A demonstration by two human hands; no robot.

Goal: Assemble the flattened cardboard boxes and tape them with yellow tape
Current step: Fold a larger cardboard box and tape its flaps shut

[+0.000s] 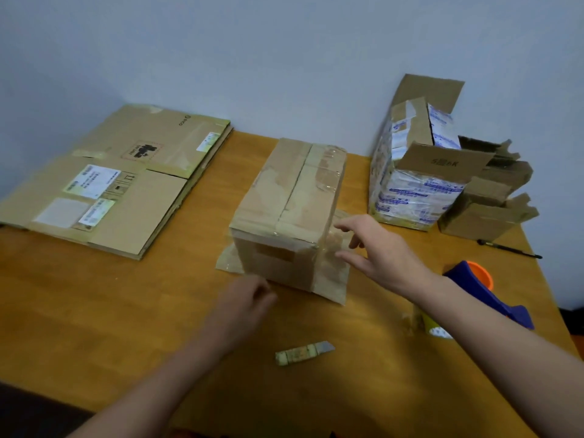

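An assembled cardboard box (284, 210) stands in the middle of the table, its top seam covered with tape and its lower flaps splayed on the wood. My right hand (379, 251) hovers at the box's near right corner with fingers spread and holds nothing. Just in front of the box is my left hand (249, 298), blurred, fingers loosely curled, holding nothing that I can see. A stack of flattened cardboard boxes (113, 178) lies at the left. The blue tape dispenser (486, 292) lies at the right, under my right forearm.
A small utility knife (305, 352) lies on the wooden table (94, 311) near the front. Two opened boxes, one printed (414, 178) and one plain brown (493, 197), stand at the back right by the wall. Beside them lies a dark pen (508, 249).
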